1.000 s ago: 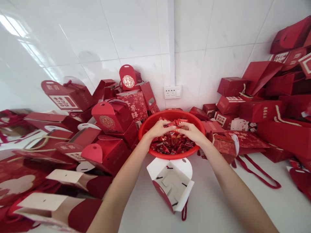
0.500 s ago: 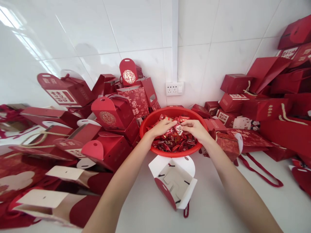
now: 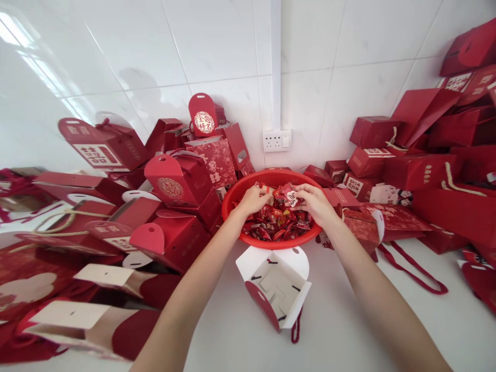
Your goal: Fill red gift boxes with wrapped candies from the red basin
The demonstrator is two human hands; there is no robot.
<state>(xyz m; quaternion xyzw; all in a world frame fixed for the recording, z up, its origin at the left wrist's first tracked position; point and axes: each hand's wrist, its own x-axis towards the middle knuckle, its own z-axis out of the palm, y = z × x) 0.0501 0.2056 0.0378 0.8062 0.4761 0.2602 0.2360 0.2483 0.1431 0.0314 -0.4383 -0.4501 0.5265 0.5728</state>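
Both of my hands are over a red plastic basin (image 3: 277, 243) full of small red-wrapped candies (image 3: 271, 219). My right hand (image 3: 312, 201) pinches a wrapped candy (image 3: 290, 197) with a white patch and dark lettering. On the basin's left side, my left hand (image 3: 253, 200) has its fingers curled down among the candies; whatever lies between its fingertips is hidden. Just in front of the basin stands an open gift box (image 3: 277, 289), pale inside and red outside, with its flaps spread and a dark red cord at its near side.
Red gift boxes (image 3: 174, 181) and bags crowd the left of the white table (image 3: 325, 320). More red boxes (image 3: 374, 160) are piled on the right, with a cord handle (image 3: 416, 274) lying on the table. Behind is a tiled wall with a socket (image 3: 276, 140).
My hands have moved apart. The right one has lifted the candy with the white patch slightly and turned it; the left has shifted a little left, its fingers curling down.
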